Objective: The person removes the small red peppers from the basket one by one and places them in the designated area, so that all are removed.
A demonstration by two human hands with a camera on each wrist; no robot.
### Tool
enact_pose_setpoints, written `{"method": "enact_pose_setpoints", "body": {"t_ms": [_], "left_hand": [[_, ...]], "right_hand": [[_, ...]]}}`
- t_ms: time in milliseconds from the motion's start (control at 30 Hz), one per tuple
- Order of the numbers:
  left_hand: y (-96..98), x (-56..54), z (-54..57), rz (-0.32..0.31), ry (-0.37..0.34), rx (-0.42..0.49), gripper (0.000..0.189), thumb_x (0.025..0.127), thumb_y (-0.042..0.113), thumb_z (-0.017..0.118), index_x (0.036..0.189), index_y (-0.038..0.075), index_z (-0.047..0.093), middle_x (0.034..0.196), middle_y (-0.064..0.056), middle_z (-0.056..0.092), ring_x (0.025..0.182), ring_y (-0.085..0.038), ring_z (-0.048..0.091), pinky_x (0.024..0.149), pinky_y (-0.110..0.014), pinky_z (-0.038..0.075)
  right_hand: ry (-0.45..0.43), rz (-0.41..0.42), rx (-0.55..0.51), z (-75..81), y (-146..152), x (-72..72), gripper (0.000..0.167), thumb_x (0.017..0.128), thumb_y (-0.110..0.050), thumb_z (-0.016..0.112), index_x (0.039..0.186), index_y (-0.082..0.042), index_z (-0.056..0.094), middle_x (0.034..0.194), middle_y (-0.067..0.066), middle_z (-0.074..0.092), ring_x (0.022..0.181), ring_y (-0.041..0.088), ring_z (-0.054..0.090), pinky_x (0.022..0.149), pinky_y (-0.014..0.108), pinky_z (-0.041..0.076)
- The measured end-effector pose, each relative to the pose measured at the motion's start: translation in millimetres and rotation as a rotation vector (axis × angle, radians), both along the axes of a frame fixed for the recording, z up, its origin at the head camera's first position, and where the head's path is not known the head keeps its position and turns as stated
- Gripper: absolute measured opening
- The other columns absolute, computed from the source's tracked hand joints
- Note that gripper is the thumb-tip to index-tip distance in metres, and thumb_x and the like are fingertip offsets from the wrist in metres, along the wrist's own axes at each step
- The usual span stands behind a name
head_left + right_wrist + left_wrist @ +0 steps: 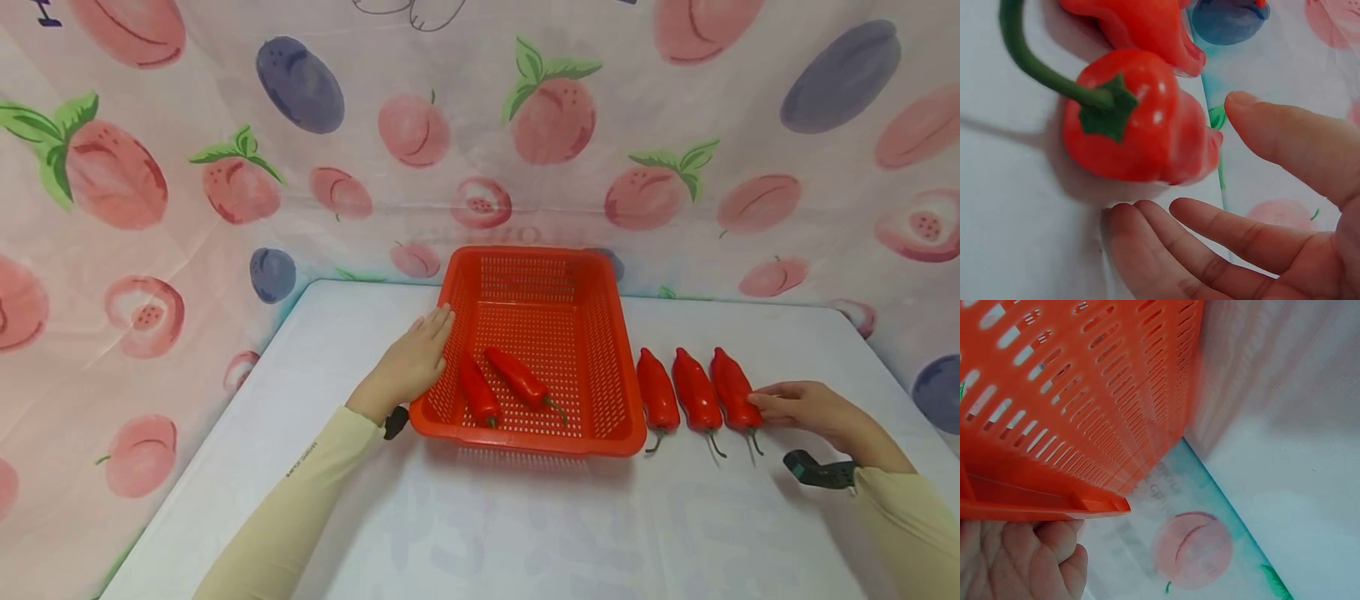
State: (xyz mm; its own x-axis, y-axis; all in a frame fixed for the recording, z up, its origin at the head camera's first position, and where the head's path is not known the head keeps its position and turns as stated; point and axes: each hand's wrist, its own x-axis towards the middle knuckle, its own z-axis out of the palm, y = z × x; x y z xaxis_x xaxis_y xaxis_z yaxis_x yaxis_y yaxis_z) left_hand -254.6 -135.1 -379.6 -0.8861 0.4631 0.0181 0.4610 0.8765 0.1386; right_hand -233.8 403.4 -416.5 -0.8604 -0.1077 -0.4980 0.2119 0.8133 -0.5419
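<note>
An orange-red perforated plastic basket [525, 444] stands mid-table with two red peppers [517, 375] lying in it. My left hand [408, 358] rests against the basket's left rim, its fingers straight; the left wrist view shows the hand [1019, 556] right at the rim's edge. To the basket's right lie three red peppers in a row, stems toward me. My right hand [817, 412] is at the rightmost pepper [733, 387]. In the right wrist view that pepper [1129, 119] sits between the spread thumb and the fingers [1210, 231], which are not closed round it.
A white table [322, 517] carries everything. Fruit-printed cloth [480, 108] hangs behind it and along its left side. The middle pepper [697, 392] and the left one [657, 392] lie close beside the basket's right wall.
</note>
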Motion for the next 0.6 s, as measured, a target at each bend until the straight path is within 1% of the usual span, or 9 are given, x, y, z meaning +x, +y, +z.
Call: {"method": "enact_pose_setpoints", "body": {"t_ms": [167,200,300,367,467,600], "left_hand": [[0.2,-0.2,-1.0,-0.002,0.005,0.011,0.059,0.094,0.013,0.039,0.147,-0.004,0.021,0.157,-0.017,0.017,0.146,-0.030,0.015,0.120,-0.044,0.014],[0.2,-0.1,-1.3,-0.002,0.005,0.011,0.059,0.094,0.013,0.039,0.147,-0.004,0.021,0.157,-0.017,0.017,0.146,-0.030,0.015,0.120,-0.043,0.014],[0.2,0.5,-2.2,-0.004,0.002,0.014,0.059,0.094,0.013,0.039,0.147,-0.004,0.021,0.157,-0.017,0.017,0.146,-0.030,0.015,0.120,-0.043,0.013],[0.3,1.0,-2.4,-0.005,0.001,0.014,0.059,0.094,0.013,0.039,0.147,-0.004,0.021,0.157,-0.017,0.017,0.146,-0.029,0.015,0.120,-0.043,0.014],[0.2,1.3,-2.4,-0.001,0.001,0.025,0.059,0.094,0.013,0.039,0.147,-0.004,0.021,0.157,-0.017,0.017,0.146,-0.029,0.016,0.120,-0.043,0.014],[-0.1,0.8,-2.0,0.005,0.004,0.031,0.059,0.093,0.012,0.039,0.147,-0.004,0.021,0.157,-0.017,0.018,0.146,-0.029,0.016,0.120,-0.043,0.014]], "right_hand": [[0.016,0.028,-0.011,2.5,5,1.1,0.075,0.095,-0.045,0.045,0.133,0.019,0.034,0.124,0.035,0.052,0.103,0.034,0.062,0.087,0.056,0.050],[0.008,0.026,-0.012,3.3,7,1.3,0.075,0.095,-0.046,0.045,0.133,0.018,0.034,0.125,0.035,0.051,0.103,0.033,0.062,0.085,0.055,0.051],[0.006,0.045,-0.016,4.1,11,3.0,0.073,0.094,-0.044,0.048,0.133,0.016,0.036,0.127,0.036,0.048,0.102,0.031,0.062,0.084,0.053,0.052],[0.003,0.059,-0.032,3.7,14,4.1,0.071,0.094,-0.042,0.049,0.133,0.016,0.036,0.128,0.037,0.047,0.102,0.031,0.062,0.084,0.052,0.053],[0.030,0.078,-0.047,1.1,17,4.7,0.069,0.095,-0.039,0.049,0.135,0.015,0.035,0.129,0.037,0.047,0.104,0.033,0.062,0.086,0.052,0.053],[0.059,0.065,-0.026,-2.0,21,3.1,0.071,0.095,-0.042,0.048,0.137,0.013,0.034,0.131,0.037,0.045,0.106,0.035,0.060,0.083,0.053,0.052]]}}
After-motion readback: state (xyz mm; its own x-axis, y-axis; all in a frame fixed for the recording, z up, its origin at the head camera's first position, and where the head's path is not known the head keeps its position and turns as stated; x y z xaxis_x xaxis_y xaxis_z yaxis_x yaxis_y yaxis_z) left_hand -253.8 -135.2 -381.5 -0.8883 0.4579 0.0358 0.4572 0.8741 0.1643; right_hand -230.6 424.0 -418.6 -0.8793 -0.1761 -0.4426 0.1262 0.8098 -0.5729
